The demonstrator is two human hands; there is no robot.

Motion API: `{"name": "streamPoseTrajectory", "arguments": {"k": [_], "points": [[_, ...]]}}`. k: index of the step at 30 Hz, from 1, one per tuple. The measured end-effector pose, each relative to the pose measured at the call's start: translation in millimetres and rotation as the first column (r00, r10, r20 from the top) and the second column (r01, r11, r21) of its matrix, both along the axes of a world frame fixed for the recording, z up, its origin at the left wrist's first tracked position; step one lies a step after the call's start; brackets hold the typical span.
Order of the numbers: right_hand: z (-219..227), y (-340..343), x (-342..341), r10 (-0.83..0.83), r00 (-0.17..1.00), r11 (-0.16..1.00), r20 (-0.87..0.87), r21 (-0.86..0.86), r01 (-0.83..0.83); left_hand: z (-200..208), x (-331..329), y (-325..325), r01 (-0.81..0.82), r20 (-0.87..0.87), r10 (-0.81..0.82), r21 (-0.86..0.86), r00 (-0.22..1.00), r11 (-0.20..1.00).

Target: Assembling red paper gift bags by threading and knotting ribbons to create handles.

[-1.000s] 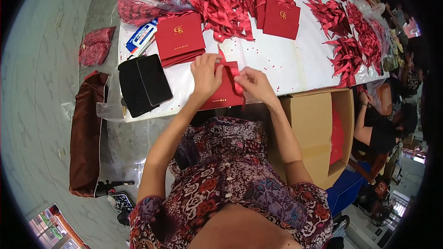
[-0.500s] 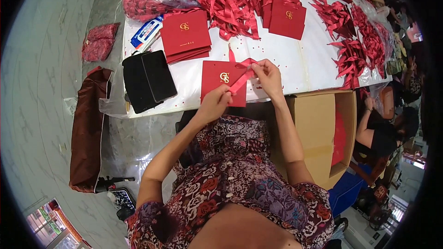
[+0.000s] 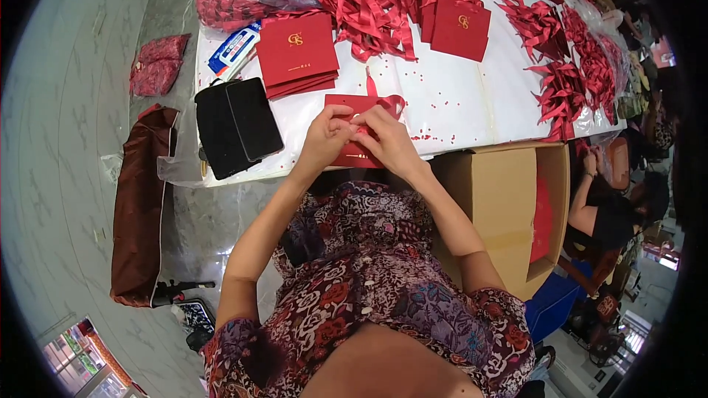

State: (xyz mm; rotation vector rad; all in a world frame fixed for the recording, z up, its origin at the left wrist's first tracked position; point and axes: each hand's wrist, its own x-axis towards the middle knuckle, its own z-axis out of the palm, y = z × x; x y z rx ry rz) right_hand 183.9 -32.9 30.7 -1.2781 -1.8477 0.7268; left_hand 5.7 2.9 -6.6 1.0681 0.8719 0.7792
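A flat red square paper piece (image 3: pixel 363 160) with gold print lies at the front edge of the table, partly hidden under both hands. A red ribbon (image 3: pixel 371 84) runs from it, with a loop curving out at its upper right. Over the middle of the piece, my left hand (image 3: pixel 323 140) and my right hand (image 3: pixel 392 146) meet with fingertips pinched together. A bit of ribbon shows red between them; most of that section is covered by the fingers.
Left of my hands are a stack of red paper pieces (image 3: pixel 297 51), a black pouch (image 3: pixel 240 129) and a blue-white packet (image 3: pixel 234 51). Piled red ribbons (image 3: pixel 361 4) lie beyond. An open cardboard box (image 3: pixel 505 206) stands at the right; small red bits dot the white table (image 3: pixel 461 121).
My hands have come together from holding the ribbon stretched apart. The right hand moved left and down, the left slightly up and left, and the ribbon is now bunched between the fingertips.
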Motion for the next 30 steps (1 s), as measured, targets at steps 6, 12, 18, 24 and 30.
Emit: {"name": "streamPoseTrajectory", "arguments": {"k": [6,12,18,24,30], "points": [[-11,0,1,-0.113,0.994,0.993,0.008,0.038,0.112,2,-11,-9,-0.06,-0.338,0.197,0.375,0.92,0.925],[-19,6,1,-0.227,0.974,0.973,0.03,0.056,0.225,-7,4,-25,0.008,-0.546,0.417,0.613,0.727,0.79],[-30,14,1,-0.31,0.946,0.95,0.095,0.055,0.306,-6,10,2,0.017,-0.509,0.479,0.698,0.716,0.716],[-39,23,-4,-0.329,0.933,0.943,0.149,0.098,0.317,-4,11,18,0.175,-0.619,0.391,0.656,0.681,0.734],[-35,20,-9,-0.315,0.932,0.948,0.177,0.016,0.317,1,11,21,0.207,-0.565,0.367,0.708,0.739,0.675]]}}
